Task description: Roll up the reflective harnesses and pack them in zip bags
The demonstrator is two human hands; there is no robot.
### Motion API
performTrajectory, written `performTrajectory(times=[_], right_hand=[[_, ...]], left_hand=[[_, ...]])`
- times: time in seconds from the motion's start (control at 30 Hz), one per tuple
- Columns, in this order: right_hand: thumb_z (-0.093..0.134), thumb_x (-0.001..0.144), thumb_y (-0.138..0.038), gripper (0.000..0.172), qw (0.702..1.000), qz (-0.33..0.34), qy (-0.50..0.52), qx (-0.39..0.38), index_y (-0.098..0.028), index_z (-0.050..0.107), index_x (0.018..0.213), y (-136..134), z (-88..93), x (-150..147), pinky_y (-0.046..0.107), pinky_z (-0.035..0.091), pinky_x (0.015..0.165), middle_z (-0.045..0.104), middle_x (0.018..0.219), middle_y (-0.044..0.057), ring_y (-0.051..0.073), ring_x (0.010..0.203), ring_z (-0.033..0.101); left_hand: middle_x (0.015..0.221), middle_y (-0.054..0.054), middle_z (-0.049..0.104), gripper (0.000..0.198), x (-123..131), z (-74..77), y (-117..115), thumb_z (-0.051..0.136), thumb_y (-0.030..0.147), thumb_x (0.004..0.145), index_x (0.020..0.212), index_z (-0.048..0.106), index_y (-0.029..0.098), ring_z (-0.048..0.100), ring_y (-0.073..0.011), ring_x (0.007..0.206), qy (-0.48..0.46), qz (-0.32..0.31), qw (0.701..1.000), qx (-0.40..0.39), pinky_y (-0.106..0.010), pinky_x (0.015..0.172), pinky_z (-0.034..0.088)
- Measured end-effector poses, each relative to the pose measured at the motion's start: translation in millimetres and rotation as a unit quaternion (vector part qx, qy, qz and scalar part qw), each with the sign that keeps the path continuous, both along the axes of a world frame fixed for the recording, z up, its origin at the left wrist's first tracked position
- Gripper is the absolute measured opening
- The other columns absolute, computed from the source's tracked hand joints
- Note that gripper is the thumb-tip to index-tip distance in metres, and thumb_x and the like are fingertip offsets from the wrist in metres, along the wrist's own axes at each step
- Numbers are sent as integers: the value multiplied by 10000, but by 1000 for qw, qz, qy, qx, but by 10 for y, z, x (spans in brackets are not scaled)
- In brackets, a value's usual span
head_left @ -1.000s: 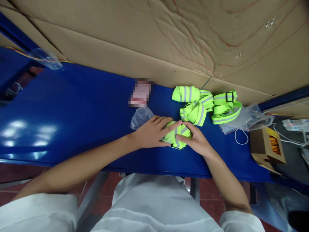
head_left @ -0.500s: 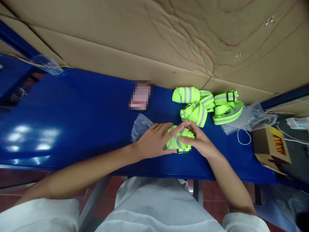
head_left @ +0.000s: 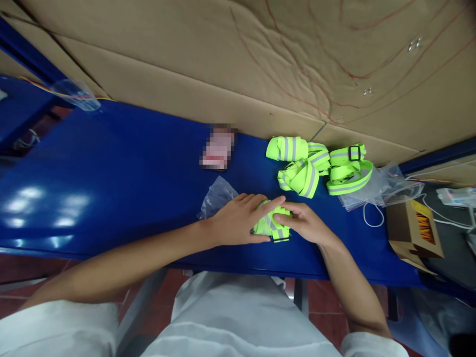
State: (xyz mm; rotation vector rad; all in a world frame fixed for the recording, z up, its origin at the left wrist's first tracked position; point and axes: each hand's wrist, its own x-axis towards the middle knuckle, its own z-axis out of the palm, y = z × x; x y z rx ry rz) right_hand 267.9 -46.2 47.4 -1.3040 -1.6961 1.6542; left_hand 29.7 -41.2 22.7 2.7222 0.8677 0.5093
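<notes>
A folded neon-yellow strap with grey reflective stripes [head_left: 273, 227] lies near the front edge of the blue table [head_left: 119, 183]. My left hand [head_left: 238, 218] curls over its left side and my right hand [head_left: 307, 223] pinches its right side; both hands grip it together. Most of the bundle is hidden under my fingers. A little behind it sit more of the same straps: a rolled one [head_left: 286, 148], a knotted bundle [head_left: 302, 174] and a looped one with a black buckle [head_left: 348, 166].
A crumpled clear plastic bag [head_left: 216, 196] lies by my left wrist. A blurred pink packet [head_left: 217, 148] sits further back. Clear bags [head_left: 379, 186], a white cord and an open cardboard box [head_left: 414, 228] are at the right. Cardboard sheets [head_left: 260, 64] line the back.
Both hands have squeezed the strap bundle tighter and smaller between them, shifting it slightly toward me. The camera view has drifted a little.
</notes>
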Motion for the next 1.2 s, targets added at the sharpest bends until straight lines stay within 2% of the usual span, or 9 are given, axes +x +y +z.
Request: performTrajectory(times=[0.17,0.37,0.57,0.67,0.77,0.87,0.93,1.03,1.2], right_hand=[[736,905,-443,346,998,-36,40,34,-246,766,1189,-18,-74,-51,288,498,791,739,1026,17,193,901,646],[786,847,-490,403,992,-113,54,27,-255,717,1168,27,-86,-21,312,526,800,736,1066,34,201,904,665],[830,802,-517,457,985,-153,73,16,-268,635,1132,45,-85,-93,310,536,865,663,1107,29,207,1042,628],[807,814,-555,466,981,-179,55,46,-273,587,1113,25,-158,-140,331,545,906,619,1179,43,221,1108,597],[783,846,-540,522,988,-126,85,32,-298,554,1247,-26,-159,-148,369,550,983,592,1281,53,239,1193,595],[873,787,-415,942,989,-2,149,-7,-390,297,1533,-90,-71,-120,428,515,1115,424,1578,56,276,1432,491],[901,761,-342,1157,988,54,143,0,-433,114,1604,-117,-16,-97,462,461,1190,227,1707,44,284,1570,313],[871,799,-322,1129,992,61,69,84,-413,100,1620,-117,8,-70,482,349,1272,26,1758,26,274,1640,66],[774,883,-423,904,987,29,22,154,-353,201,1578,-57,-12,-32,476,448,1213,182,1735,82,283,1610,223]], left_hand=[[1371,-200,581,1019,-4,51,-16,755,604,848,1618,230,193,622,-351,1207,44,-4,998,44,-460,991,510],[1594,-220,410,999,-55,248,-49,729,580,882,1650,130,355,487,-409,1403,123,28,978,168,-761,1173,226],[1494,-205,514,894,-70,220,-17,682,548,926,1639,241,238,597,-358,1259,121,22,985,123,-488,1057,480],[1488,-192,514,886,-58,203,11,697,543,915,1633,249,278,588,-373,1261,135,29,985,106,-473,1004,500],[1497,-190,498,957,-61,210,35,736,538,887,1643,196,307,586,-372,1257,138,35,984,102,-469,996,495],[1512,-192,483,984,-77,195,66,751,493,881,1647,175,268,582,-363,1270,111,46,989,82,-450,1004,493],[1506,-182,491,969,-89,168,97,745,454,881,1644,183,251,585,-351,1277,84,45,994,59,-436,1016,493],[1484,-148,519,952,-106,125,158,740,420,867,1639,204,270,609,-337,1256,50,37,998,17,-435,1017,504],[1476,-108,548,936,-134,110,256,701,454,899,1648,167,282,613,-312,1269,5,24,999,-47,-439,1025,524]])
